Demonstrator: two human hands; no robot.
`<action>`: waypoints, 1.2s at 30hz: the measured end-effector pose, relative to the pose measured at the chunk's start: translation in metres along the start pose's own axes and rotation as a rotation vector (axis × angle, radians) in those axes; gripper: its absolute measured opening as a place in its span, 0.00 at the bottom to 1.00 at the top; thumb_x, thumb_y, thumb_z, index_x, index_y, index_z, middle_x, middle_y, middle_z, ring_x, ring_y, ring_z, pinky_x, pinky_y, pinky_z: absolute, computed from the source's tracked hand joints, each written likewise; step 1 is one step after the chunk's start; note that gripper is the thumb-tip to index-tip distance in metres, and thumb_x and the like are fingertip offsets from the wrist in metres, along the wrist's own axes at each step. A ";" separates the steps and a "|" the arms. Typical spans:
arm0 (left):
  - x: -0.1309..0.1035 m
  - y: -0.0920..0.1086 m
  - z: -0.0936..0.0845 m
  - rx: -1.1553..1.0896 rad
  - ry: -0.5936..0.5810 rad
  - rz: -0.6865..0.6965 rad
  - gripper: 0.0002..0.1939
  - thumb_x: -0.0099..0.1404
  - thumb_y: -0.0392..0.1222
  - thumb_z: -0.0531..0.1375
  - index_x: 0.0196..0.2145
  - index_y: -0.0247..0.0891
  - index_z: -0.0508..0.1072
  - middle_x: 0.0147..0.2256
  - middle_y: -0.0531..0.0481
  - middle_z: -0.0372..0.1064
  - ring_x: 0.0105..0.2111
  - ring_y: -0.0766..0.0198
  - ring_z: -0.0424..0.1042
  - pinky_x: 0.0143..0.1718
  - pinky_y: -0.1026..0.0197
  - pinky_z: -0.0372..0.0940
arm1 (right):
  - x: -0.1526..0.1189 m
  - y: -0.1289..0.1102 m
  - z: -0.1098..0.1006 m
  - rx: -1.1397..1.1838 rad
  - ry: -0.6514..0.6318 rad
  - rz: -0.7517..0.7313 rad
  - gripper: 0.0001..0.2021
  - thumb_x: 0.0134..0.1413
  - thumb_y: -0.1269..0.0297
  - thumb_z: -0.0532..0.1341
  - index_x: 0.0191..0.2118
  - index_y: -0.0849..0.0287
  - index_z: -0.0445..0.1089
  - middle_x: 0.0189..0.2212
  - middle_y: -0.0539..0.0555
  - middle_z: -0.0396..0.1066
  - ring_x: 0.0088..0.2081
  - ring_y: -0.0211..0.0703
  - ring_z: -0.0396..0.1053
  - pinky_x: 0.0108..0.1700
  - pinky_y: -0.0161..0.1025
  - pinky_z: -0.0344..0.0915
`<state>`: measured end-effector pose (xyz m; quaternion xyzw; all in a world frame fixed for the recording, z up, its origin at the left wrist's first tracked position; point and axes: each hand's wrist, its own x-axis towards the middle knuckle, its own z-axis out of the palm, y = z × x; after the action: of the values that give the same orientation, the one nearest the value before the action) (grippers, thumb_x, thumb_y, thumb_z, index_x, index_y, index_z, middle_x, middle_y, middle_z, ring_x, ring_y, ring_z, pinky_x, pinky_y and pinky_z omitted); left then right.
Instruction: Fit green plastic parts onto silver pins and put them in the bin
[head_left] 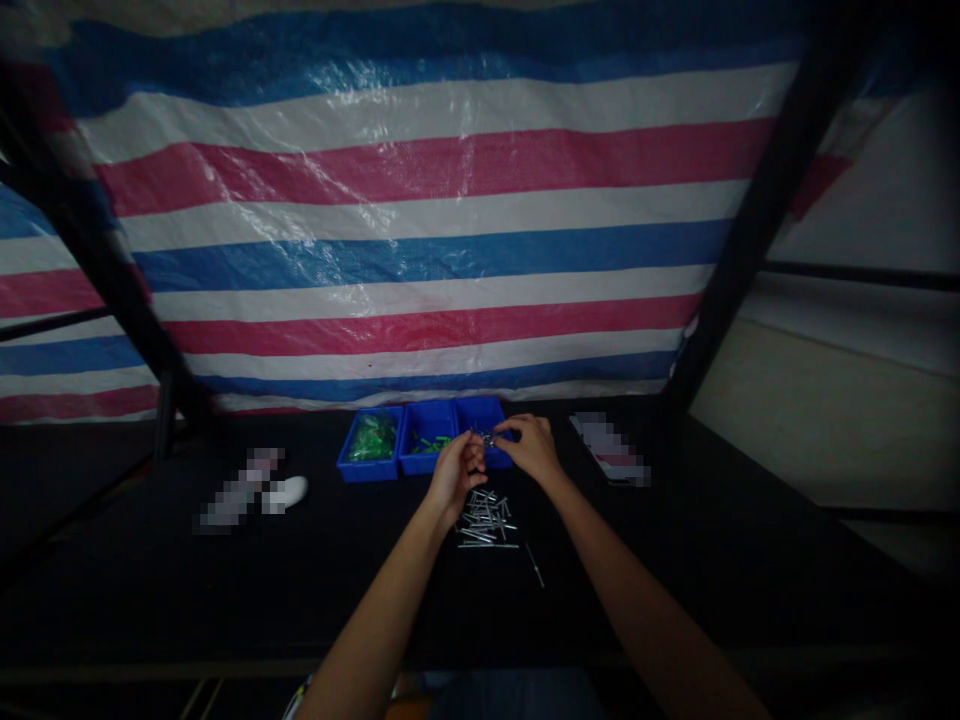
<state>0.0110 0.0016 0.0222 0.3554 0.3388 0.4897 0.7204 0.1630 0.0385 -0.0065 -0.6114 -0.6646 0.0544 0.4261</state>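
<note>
My left hand is in front of the right-hand blue bin, its fingers curled inward. Over that same bin, my right hand reaches in from the other side with fingertips pinched. Small shiny metal pieces show between the two sets of fingertips; whether they are gripped or lie in the bin is unclear. Just below the hands lies a loose pile of silvery screws or nails. One long thin metal piece lies apart, to the pile's lower right.
The middle blue bin holds green plastic pieces. In the left blue bin sits a clear bag of green pieces. A white rounded object and blurred-out items flank the bins on the black table. Striped sheeting hangs behind.
</note>
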 end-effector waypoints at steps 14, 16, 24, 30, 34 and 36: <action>-0.005 0.001 0.003 0.357 0.111 0.427 0.12 0.56 0.47 0.57 0.24 0.35 0.66 0.17 0.57 0.55 0.16 0.73 0.54 0.18 0.70 0.51 | -0.006 -0.031 -0.021 0.310 -0.329 -0.271 0.06 0.44 0.68 0.58 0.30 0.57 0.72 0.25 0.49 0.71 0.24 0.36 0.63 0.26 0.32 0.57; -0.008 0.000 0.005 0.483 0.144 0.577 0.12 0.57 0.46 0.57 0.23 0.35 0.66 0.18 0.56 0.57 0.18 0.73 0.56 0.21 0.69 0.52 | -0.009 -0.035 -0.021 0.217 -0.405 -0.291 0.05 0.41 0.70 0.59 0.27 0.58 0.72 0.23 0.48 0.70 0.22 0.35 0.62 0.25 0.31 0.54; -0.017 -0.003 0.006 0.760 0.175 0.718 0.12 0.60 0.48 0.54 0.29 0.35 0.67 0.22 0.55 0.61 0.23 0.69 0.60 0.28 0.66 0.55 | -0.017 -0.051 -0.023 0.057 -0.591 -0.357 0.07 0.38 0.65 0.63 0.28 0.61 0.72 0.25 0.51 0.71 0.26 0.36 0.65 0.26 0.30 0.53; -0.018 0.000 0.008 0.785 0.218 0.773 0.13 0.61 0.48 0.53 0.26 0.35 0.66 0.22 0.55 0.59 0.24 0.69 0.58 0.29 0.66 0.54 | -0.023 -0.050 -0.016 0.024 -0.715 -0.416 0.15 0.36 0.58 0.65 0.32 0.61 0.72 0.27 0.53 0.72 0.26 0.39 0.66 0.26 0.31 0.56; -0.018 -0.001 0.008 0.786 0.198 0.775 0.14 0.61 0.48 0.53 0.26 0.35 0.66 0.22 0.55 0.58 0.25 0.68 0.58 0.29 0.66 0.54 | -0.026 -0.048 -0.012 0.010 -0.742 -0.438 0.18 0.37 0.55 0.65 0.35 0.62 0.72 0.29 0.54 0.73 0.27 0.41 0.67 0.26 0.32 0.57; -0.019 -0.001 0.009 0.782 0.188 0.772 0.14 0.60 0.48 0.53 0.25 0.35 0.66 0.22 0.55 0.58 0.25 0.68 0.58 0.29 0.66 0.54 | -0.027 -0.047 -0.010 0.018 -0.742 -0.445 0.18 0.37 0.55 0.64 0.35 0.62 0.72 0.30 0.55 0.73 0.28 0.41 0.68 0.27 0.32 0.57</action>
<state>0.0132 -0.0179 0.0284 0.6493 0.4032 0.5857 0.2698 0.1303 -0.0008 0.0143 -0.3883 -0.8879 0.1832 0.1651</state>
